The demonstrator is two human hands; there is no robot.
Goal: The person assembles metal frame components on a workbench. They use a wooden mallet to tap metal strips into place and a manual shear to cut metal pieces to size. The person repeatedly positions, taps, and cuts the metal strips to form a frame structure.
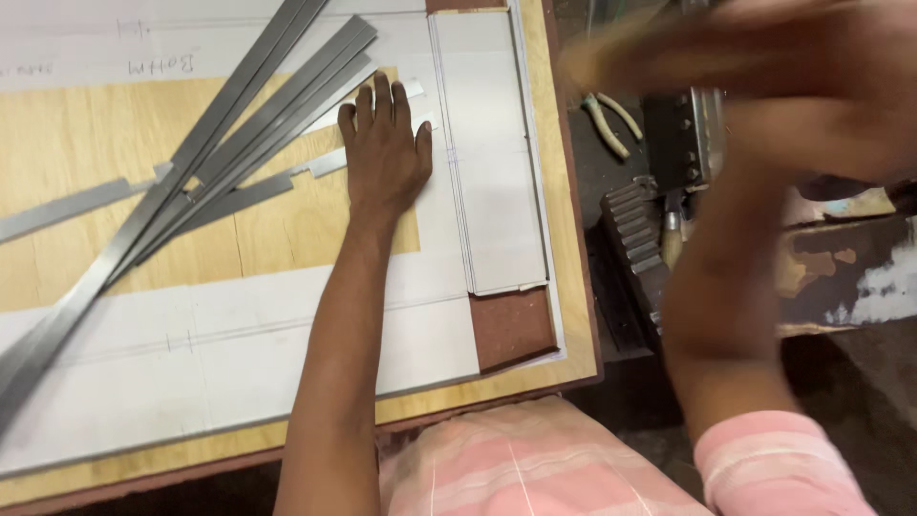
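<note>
the left hand (385, 143) is lying flat, palm down, with its fingers stretched out and slightly spread, on the light plywood board (86, 153) that is covering the worktable. it is not gripping anything; the fingertips are resting on the near ends of the long thin grey metal strips (239, 124), which are fanning out in a loose bundle from the lower left edge up toward the top centre. one shorter notched strip (258, 191) is lying just beside the base of the thumb side of the hand, reaching under the knuckles. the forearm is running down from the hand toward the bottom edge, crossing the wide white paper sheets (191, 354) that are lying on the board.

to the right of the hand a tall white rectangular panel (492, 153) is lying along the board's right edge, with a reddish-brown patch (511, 330) showing below it.

the right hand (821, 86) is blurring heavily at the upper right, raised off the table and well apart from the strips; whether it is open, closed or holding something cannot be told. below it a dark toothed metal machine part (635, 225) is sitting beside the table, and the pink striped sleeve (774, 459) is showing at the bottom right.
</note>
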